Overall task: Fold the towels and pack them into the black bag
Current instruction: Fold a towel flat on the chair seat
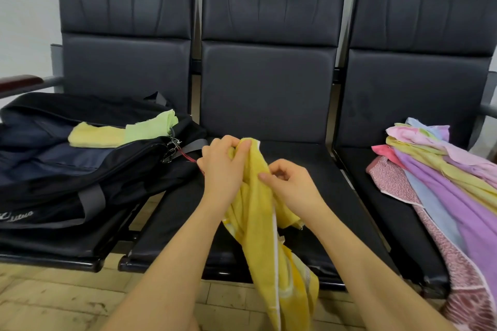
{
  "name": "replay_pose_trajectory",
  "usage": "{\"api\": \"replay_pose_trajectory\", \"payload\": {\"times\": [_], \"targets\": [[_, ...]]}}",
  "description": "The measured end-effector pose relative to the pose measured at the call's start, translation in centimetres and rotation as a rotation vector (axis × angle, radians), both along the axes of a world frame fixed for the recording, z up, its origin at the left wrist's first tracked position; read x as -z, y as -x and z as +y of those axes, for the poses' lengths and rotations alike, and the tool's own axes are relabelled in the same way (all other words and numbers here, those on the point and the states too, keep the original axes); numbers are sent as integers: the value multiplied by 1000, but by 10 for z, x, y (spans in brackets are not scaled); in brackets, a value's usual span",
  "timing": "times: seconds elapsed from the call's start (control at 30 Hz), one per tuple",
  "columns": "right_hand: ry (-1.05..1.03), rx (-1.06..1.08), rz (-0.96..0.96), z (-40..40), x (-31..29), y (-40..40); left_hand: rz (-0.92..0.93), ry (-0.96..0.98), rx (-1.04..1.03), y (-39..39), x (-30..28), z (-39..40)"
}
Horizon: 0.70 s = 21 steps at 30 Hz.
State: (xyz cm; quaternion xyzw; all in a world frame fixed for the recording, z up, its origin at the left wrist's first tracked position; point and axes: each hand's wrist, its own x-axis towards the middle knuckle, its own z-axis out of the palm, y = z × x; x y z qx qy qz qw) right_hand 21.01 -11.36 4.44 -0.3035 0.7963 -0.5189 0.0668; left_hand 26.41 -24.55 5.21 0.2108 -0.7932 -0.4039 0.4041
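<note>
Towels piled beside middle seat.

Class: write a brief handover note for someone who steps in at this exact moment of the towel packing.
Left hand grips the top of the yellow towel; right hand pinches its edge lower down. The towel hangs unfolded over the middle seat.
Done: two folded towels lie in the open black bag on the left seat.
Left: fold this one, pack it, then work through the pile of towels on the right seat.
</note>
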Motion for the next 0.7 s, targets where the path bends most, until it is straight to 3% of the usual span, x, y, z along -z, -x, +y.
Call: {"api": "replay_pose_trajectory", "payload": {"times": [0.17,0.4,0.53,0.7], "targets": [[221,11,46,9,-11,1,-2,-29,64,-8,1,-18],[446,109,80,18,-13,8,-220,76,189,-29,-2,-42],[399,107,149,14,-11,5,-277,45,306,-40,0,-53],[79,29,240,-10,3,1,-125,33,410,-52,-4,-58]]}}
